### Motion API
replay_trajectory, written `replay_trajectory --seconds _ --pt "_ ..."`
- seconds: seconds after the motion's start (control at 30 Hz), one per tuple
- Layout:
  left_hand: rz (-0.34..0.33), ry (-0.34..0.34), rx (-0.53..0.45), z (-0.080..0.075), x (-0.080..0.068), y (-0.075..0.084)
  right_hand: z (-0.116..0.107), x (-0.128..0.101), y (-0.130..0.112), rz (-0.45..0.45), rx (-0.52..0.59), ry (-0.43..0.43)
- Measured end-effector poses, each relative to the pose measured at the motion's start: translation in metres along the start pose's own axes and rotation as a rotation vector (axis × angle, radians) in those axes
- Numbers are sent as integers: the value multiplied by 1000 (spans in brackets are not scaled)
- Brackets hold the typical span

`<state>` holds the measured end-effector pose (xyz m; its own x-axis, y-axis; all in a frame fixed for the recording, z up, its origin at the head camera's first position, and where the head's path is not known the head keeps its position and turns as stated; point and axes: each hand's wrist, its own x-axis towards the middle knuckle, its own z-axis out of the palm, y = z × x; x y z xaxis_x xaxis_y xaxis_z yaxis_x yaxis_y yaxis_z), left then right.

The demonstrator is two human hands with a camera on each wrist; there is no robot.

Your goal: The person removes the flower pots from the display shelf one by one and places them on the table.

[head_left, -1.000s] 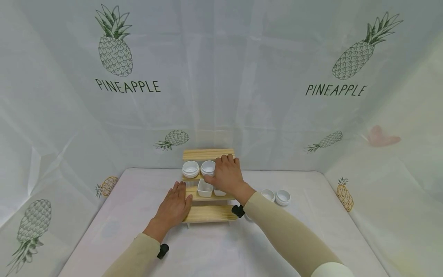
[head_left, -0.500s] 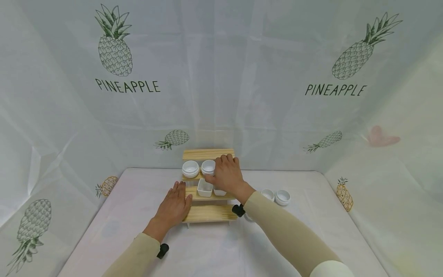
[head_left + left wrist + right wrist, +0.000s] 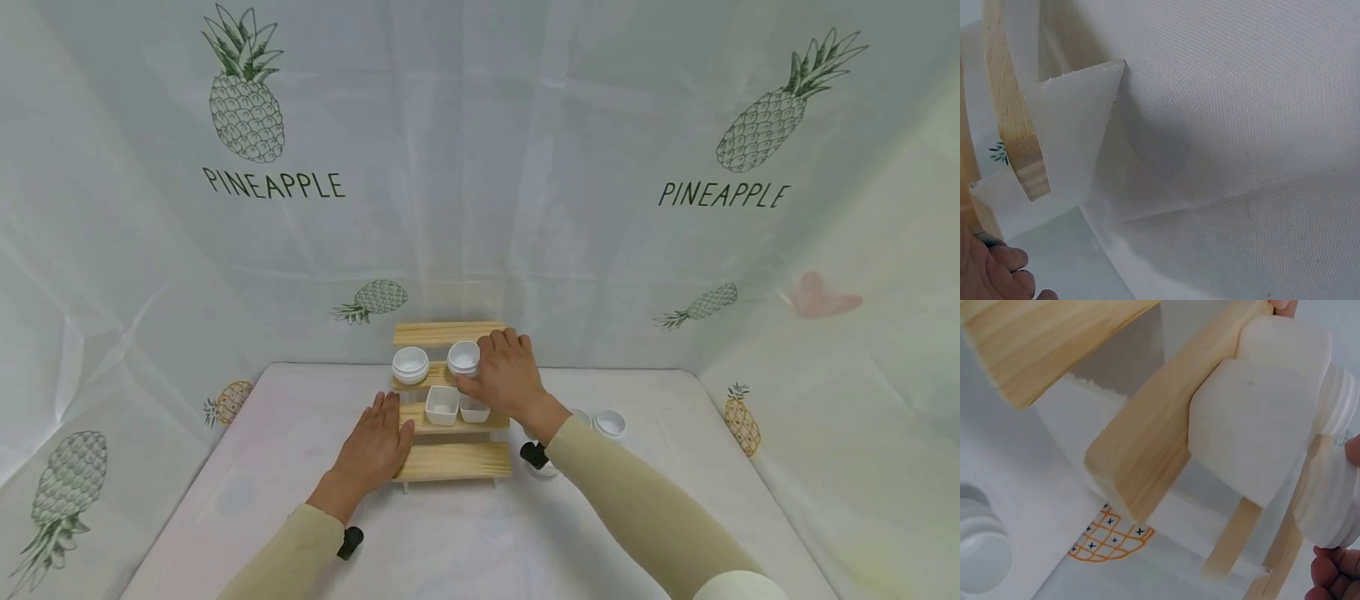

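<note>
Right hand (image 3: 508,377) covers bowl (image 3: 464,357) right side; two table bowls (image 3: 611,424) partly behind forearm.

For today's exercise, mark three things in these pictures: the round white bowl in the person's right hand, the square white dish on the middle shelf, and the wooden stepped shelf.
round white bowl (image 3: 463,355), head view, on its rim.
square white dish (image 3: 442,404), head view, inside its hollow.
wooden stepped shelf (image 3: 453,461), head view, on the bare bottom step.

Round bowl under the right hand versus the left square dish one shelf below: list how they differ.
The round bowl is circular with ribbed sides; the square dish is straight-walled with corners. The round bowl is gripped by the right hand and tilted; the square dish sits level, untouched. Both are small, white and empty, on the wooden stepped rack.
</note>
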<state>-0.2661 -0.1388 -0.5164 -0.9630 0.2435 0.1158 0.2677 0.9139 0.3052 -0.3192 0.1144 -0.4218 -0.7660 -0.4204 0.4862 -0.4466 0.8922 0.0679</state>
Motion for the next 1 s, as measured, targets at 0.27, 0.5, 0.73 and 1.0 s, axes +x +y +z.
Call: replay_trajectory --seconds 0.27,0.5,0.73,1.0 --pt "-13 -6 1 1 1 0 -10 -15 20 31 20 14" --pt "-20 -4 0 2 1 1 -14 -35 43 32 26 79" --pt "-19 -11 -3 2 0 0 -14 -58 66 46 18 126" --pt "-12 -6 6 3 1 0 -15 -90 90 92 9 117"
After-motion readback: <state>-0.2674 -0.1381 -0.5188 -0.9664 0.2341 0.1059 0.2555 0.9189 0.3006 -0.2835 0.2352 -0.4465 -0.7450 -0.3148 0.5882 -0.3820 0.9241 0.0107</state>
